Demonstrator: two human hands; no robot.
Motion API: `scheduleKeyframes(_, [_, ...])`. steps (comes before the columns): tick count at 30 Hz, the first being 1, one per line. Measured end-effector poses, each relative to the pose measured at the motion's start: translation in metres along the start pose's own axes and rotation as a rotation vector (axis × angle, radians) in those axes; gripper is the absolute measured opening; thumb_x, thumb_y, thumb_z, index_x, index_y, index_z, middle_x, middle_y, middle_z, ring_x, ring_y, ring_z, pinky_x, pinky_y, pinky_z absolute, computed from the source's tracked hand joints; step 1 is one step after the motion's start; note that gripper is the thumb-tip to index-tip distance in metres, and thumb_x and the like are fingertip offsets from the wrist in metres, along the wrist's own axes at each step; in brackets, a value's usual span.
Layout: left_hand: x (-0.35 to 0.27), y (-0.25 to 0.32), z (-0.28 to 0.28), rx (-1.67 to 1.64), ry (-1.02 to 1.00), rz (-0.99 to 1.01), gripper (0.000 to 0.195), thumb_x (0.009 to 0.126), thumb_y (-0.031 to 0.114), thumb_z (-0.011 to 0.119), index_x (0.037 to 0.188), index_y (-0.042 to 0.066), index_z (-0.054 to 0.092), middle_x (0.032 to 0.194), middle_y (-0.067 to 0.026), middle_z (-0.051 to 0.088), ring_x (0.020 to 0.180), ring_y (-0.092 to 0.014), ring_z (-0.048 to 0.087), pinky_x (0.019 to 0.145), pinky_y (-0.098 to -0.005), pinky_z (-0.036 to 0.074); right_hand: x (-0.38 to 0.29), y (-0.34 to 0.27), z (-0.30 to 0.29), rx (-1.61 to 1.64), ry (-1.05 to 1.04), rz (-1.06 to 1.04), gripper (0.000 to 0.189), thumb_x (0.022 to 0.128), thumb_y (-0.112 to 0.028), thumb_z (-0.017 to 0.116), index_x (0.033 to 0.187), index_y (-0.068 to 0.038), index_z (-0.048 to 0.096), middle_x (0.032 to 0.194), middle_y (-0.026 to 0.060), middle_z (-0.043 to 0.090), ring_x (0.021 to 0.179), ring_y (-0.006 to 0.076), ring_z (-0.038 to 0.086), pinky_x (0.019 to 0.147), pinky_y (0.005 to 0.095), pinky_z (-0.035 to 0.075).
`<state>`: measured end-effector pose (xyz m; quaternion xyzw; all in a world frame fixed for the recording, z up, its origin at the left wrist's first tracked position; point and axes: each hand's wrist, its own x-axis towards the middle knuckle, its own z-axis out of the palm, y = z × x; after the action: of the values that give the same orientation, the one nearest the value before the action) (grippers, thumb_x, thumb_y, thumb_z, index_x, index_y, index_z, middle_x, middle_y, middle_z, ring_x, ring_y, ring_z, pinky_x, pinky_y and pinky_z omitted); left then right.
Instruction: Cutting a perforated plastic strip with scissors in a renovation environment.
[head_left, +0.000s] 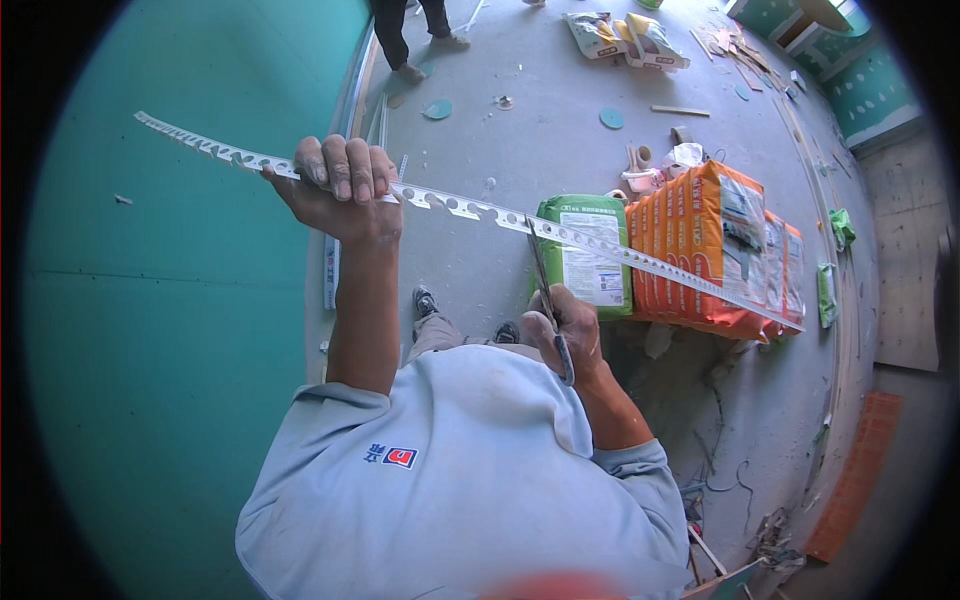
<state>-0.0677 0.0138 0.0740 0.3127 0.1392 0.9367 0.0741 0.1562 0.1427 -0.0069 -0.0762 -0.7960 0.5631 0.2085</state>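
A long white perforated corner bead strip (480, 210) runs slantwise across the view, from the upper left to the right. My left hand (345, 184) grips it with the fingers folded over it. One flange left of the scissors has several notches cut in it; the part to the right looks uncut. My right hand (566, 326) holds metal scissors (541, 270) pointing away from me, their tips at the lower edge of the strip. Whether the blades are parted is hard to tell.
Green board (172, 337) stands at the left. A green bag (585, 262) and stacked orange bags (675, 240) lie beyond my right hand. A person's legs (401, 34) are at the top. Further bags (626, 41), wood scraps (739, 56) and round board offcuts (611, 118) lie on the floor.
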Motion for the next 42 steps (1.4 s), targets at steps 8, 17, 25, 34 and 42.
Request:
scheduleKeyframes(8, [-0.001,-0.001,-0.009,-0.009,-0.012,-0.02,0.062,0.092,0.054,0.026,0.057,0.009,0.051,0.043,-0.0015,0.048,0.034,-0.012,0.047,0.035,-0.0249,0.045,-0.001,-0.005,-0.007,-0.103,-0.035,0.047,0.035,0.078,-0.02,0.069,0.061,-0.002,0.044,0.045,0.0099,0.038,0.037,0.02,0.036,0.038,0.032,0.031])
scheduleKeyframes(17, [-0.002,-0.003,-0.014,-0.029,-0.003,-0.042,0.063,0.092,0.054,0.026,0.056,0.009,0.051,0.043,-0.002,0.048,0.033,-0.013,0.048,0.035,-0.0243,0.043,-0.002,-0.009,-0.009,-0.101,-0.065,0.101,0.033,0.078,-0.016,0.068,0.061,-0.001,0.045,0.045,0.0121,0.041,0.038,0.0216,0.039,0.038,0.0327,0.032])
scheduleKeyframes(25, [0.0,-0.004,-0.023,-0.077,-0.065,-0.038,0.069,0.09,0.06,0.02,0.061,0.009,0.056,0.046,-0.0074,0.049,0.036,-0.018,0.05,0.038,-0.0337,0.048,0.0,-0.002,-0.004,-0.14,-0.027,0.071,0.03,0.077,-0.013,0.069,0.063,-0.001,0.046,0.047,0.012,0.046,0.037,0.0245,0.043,0.038,0.032,0.034])
scheduleKeyframes(34, [0.008,-0.003,-0.02,-0.086,-0.044,-0.057,0.069,0.09,0.06,0.021,0.057,0.009,0.054,0.044,-0.0055,0.047,0.035,-0.017,0.048,0.036,-0.0304,0.046,-0.032,0.023,-0.039,0.156,-0.427,0.18,0.067,0.075,-0.068,0.05,0.078,-0.001,0.046,0.067,0.0032,0.042,0.059,0.0142,0.049,0.052,0.0302,0.047])
scheduleKeyframes(42, [0.006,-0.001,-0.016,-0.113,-0.122,-0.085,0.068,0.09,0.059,0.023,0.06,0.007,0.055,0.048,-0.0069,0.051,0.039,-0.019,0.052,0.041,-0.0326,0.048,0.003,0.007,-0.068,0.069,-0.466,0.2,0.067,0.081,-0.066,0.044,0.068,-0.001,0.044,0.056,0.0071,0.038,0.053,0.0164,0.04,0.048,0.0328,0.034])
